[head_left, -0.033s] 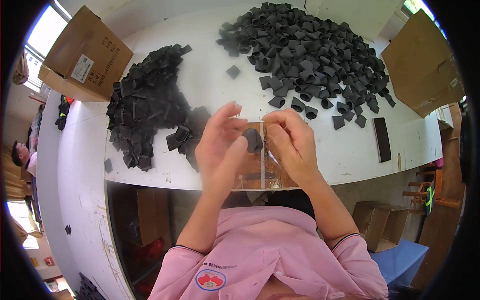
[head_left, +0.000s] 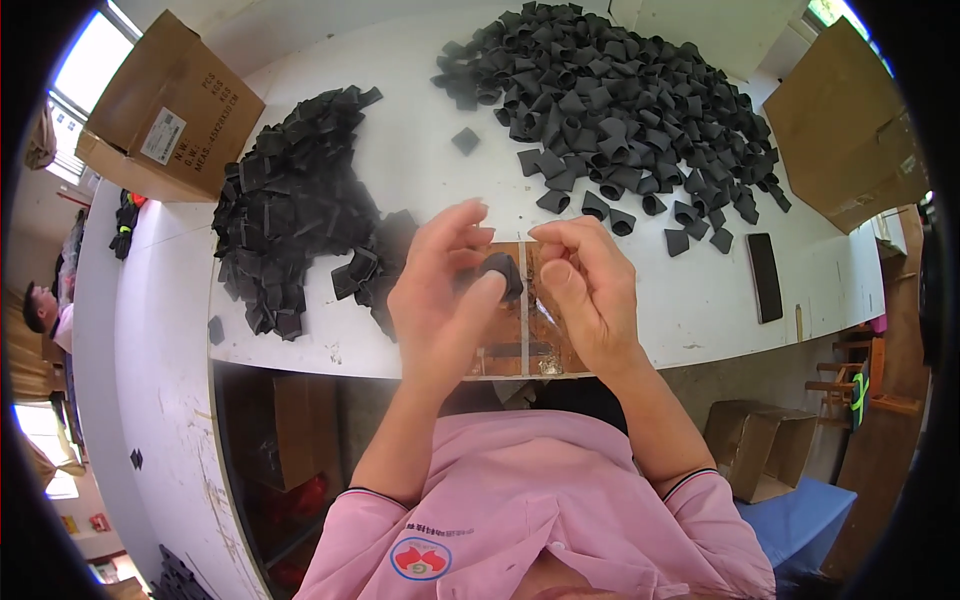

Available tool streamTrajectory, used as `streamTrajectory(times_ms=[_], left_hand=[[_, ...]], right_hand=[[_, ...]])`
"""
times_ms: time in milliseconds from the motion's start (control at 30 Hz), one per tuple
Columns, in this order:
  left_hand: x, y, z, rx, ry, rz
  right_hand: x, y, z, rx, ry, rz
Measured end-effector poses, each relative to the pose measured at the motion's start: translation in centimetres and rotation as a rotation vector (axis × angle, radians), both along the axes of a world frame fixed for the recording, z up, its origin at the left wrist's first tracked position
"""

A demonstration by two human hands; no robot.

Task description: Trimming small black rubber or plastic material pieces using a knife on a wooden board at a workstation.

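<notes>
My left hand [head_left: 440,290] is closed on a small dark grey foam-like piece [head_left: 512,280], its thumb pressed against the piece. My right hand [head_left: 592,290] sits just to the right, a small gap away from the piece. Its fingers are curled, with thumb and forefinger close together; whatever they hold, if anything, does not show. Below both hands lies a brown board [head_left: 500,362] with a pale strip [head_left: 525,340] running down its middle, at the table's near edge.
Flat dark pieces [head_left: 290,200] are heaped at left, open tube-shaped ones [head_left: 610,110] at back right. One loose piece [head_left: 466,141] lies between. Cardboard boxes [head_left: 180,110] [head_left: 845,130] flank the white table [head_left: 410,130]. A phone [head_left: 764,278] lies at right. Another person [head_left: 48,312] is far left.
The dark piece has turned a little in my left hand, and the left thumb has moved up over it. My right hand has barely shifted.
</notes>
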State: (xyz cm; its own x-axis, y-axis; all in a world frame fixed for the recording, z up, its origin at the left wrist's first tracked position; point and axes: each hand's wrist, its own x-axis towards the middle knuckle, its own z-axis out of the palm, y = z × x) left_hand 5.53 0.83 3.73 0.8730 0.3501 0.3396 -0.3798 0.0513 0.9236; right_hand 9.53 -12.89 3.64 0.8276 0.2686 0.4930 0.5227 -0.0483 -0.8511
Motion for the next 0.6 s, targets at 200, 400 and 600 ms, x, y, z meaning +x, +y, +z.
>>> streamTrajectory(times_ms=[200,400,600], left_hand=[[-0.4,-0.5,0.0,-0.282,-0.084,-0.126],[-1.2,-1.2,1.1,-0.985,0.061,-0.146],[-1.9,-1.3,0.1,-0.560,-0.015,-0.003]], right_hand=[[-0.8,1.4,1.1,-0.197,-0.419,-0.116],[-0.1,2.1,1.5,-0.293,-0.636,-0.240],[0.4,1.6,-0.6,-0.239,-0.547,-0.069]])
